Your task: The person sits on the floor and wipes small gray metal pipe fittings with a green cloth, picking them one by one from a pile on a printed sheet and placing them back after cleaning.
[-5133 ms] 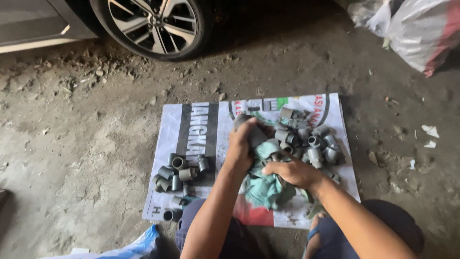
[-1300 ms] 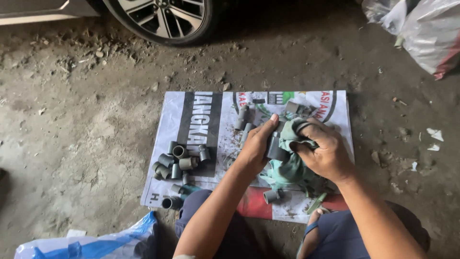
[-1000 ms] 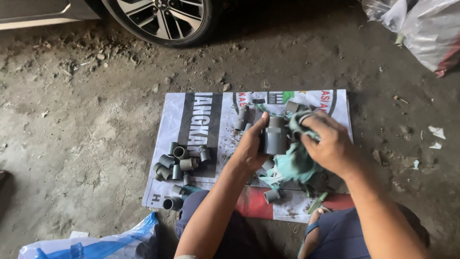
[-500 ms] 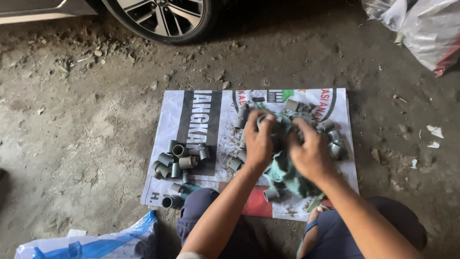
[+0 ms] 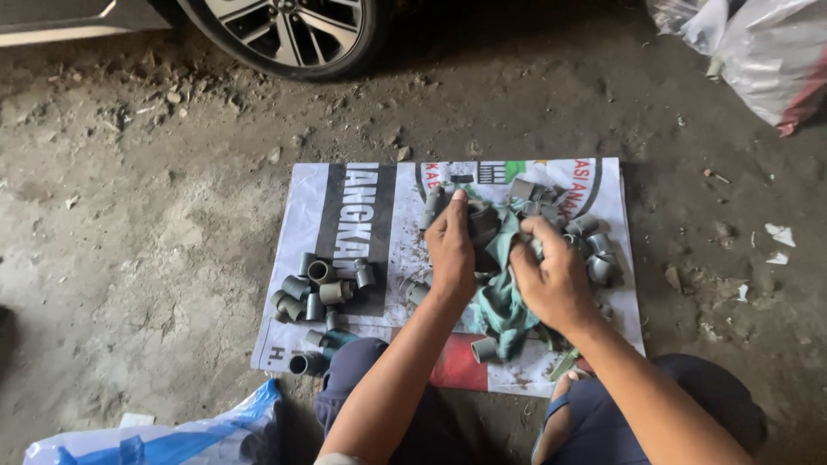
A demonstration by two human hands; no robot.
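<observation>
Car wheel at upper left, white plastic sack at upper right, blue-and-white bag at lower left, dirt floor with pebbles.

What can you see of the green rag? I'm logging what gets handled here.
The green rag is a crumpled teal cloth, soft and worn-looking. It lies bunched on the printed sheet on the ground, trailing toward the person's knees. Its upper part is gathered around a grey pipe fitting between the left hand and right hand, which both grip it. Loose fittings lie around it.

both hands, left hand and right hand, grip a green rag around a grey pipe fitting over the printed sheet.
</observation>
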